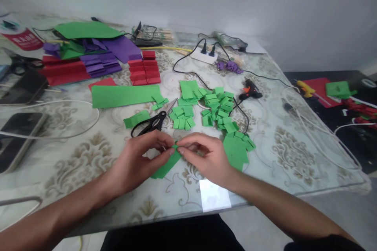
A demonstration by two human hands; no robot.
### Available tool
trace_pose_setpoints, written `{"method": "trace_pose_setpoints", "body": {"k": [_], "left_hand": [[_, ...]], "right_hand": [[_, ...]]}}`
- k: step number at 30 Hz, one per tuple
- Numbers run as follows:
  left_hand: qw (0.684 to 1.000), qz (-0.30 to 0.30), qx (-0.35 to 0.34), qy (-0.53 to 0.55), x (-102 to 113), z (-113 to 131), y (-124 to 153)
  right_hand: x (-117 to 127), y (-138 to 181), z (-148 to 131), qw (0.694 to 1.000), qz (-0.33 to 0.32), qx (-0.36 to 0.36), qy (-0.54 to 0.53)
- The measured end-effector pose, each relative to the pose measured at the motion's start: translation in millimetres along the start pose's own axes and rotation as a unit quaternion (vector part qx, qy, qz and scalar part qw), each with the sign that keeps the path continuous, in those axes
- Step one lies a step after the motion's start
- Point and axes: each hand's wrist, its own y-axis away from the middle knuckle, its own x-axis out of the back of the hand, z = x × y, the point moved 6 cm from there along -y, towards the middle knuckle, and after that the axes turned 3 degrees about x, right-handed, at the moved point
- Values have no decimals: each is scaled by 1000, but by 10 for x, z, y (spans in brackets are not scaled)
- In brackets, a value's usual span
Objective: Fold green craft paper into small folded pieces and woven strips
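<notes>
Both hands meet just above the table near its front edge. My left hand [140,159] pinches one end of a long green paper strip [165,167] that trails down and to the left under the fingers. My right hand [206,156] pinches the same strip's upper end, fingertips touching those of the left. Black-handled scissors [151,123] lie just beyond my left hand. Piles of small folded green paper pieces [216,108] lie beyond my right hand, and larger green pieces [235,151] lie beside it.
A long green sheet [123,96], red folded pieces [144,71] and purple and green sheets [97,53] lie at the back left. A black glue gun [249,90], a power strip [204,55] and cables sit at the back right. Two phones [16,133] lie at the left.
</notes>
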Motion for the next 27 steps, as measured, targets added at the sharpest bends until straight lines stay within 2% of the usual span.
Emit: {"method": "trace_pose_setpoints", "body": {"k": [10, 23, 27], "left_hand": [[999, 44, -17, -20, 46, 42, 3], [984, 88, -125, -89, 59, 179, 76], [982, 86, -127, -106, 58, 196, 91]], "right_hand": [[25, 11, -3, 1000, 26, -12, 11], [67, 40, -126, 987, 62, 67, 129], [58, 39, -149, 985, 58, 91, 135]]}}
